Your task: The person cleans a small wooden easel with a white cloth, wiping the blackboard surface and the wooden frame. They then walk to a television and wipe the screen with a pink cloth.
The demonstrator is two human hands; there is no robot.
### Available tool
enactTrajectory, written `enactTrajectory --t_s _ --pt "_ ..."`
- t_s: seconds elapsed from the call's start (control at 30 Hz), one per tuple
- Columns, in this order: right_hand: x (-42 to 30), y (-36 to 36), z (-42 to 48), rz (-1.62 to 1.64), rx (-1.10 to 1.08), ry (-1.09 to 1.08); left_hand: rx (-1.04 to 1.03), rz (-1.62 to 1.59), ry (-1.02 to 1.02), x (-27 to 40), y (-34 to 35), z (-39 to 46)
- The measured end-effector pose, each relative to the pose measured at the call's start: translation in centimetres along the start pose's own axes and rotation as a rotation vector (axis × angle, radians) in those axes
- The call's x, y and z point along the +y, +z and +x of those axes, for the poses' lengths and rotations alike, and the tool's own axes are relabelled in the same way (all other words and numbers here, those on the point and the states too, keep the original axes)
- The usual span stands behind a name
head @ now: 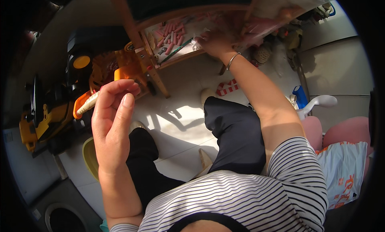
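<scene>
My right hand (217, 44), with a metal bangle at the wrist, reaches into the wooden tray (180, 56) of an easel. Its fingers close on a crumpled white piece (196, 44), perhaps tissue; motion blurs them. To their left in the tray lie several pink chalk sticks (170, 48), a few paler ones and a dark green pencil (177, 52). My left hand (113, 120) is raised at the left with nothing seen in it. Its fingers curl loosely and the thumb stands apart. Behind it shows an orange and cream handle-like part (87, 105).
A dark board (189, 4) rises above the tray. Yellow and black toy vehicles (51, 117) crowd the left, near a yellow-green basin (90, 158). A red-and-white striped object (227, 87) lies on the floor. At right are a pink seat (346, 129) and a white plastic bag (343, 174).
</scene>
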State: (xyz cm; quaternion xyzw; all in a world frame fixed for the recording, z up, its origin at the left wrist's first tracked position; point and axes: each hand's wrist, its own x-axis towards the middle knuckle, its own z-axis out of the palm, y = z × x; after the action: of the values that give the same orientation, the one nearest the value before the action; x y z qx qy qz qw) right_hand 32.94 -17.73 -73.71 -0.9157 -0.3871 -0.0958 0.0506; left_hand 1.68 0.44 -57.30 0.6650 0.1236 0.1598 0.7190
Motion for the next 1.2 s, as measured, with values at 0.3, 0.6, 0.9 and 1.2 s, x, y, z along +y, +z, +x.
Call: enactTrajectory --t_s 0.3,0.6,0.9,1.2 --pt "4.8 -0.8 -0.8 -0.147 0.149 0.073 0.018 0.057 0.014 -0.2 -0.6 -0.3" --pt "5.9 0.3 -0.3 -0.324 0.179 0.089 0.009 -0.023 -0.005 0.2 0.6 -0.1" --pt "-7.5 -1.9 1.2 0.231 -0.147 0.092 0.012 0.045 -0.011 0.1 0.8 0.2" --pt "-10.8 -0.4 1.7 0.463 -0.139 -0.081 0.078 0.028 -0.004 0.5 -0.2 0.1"
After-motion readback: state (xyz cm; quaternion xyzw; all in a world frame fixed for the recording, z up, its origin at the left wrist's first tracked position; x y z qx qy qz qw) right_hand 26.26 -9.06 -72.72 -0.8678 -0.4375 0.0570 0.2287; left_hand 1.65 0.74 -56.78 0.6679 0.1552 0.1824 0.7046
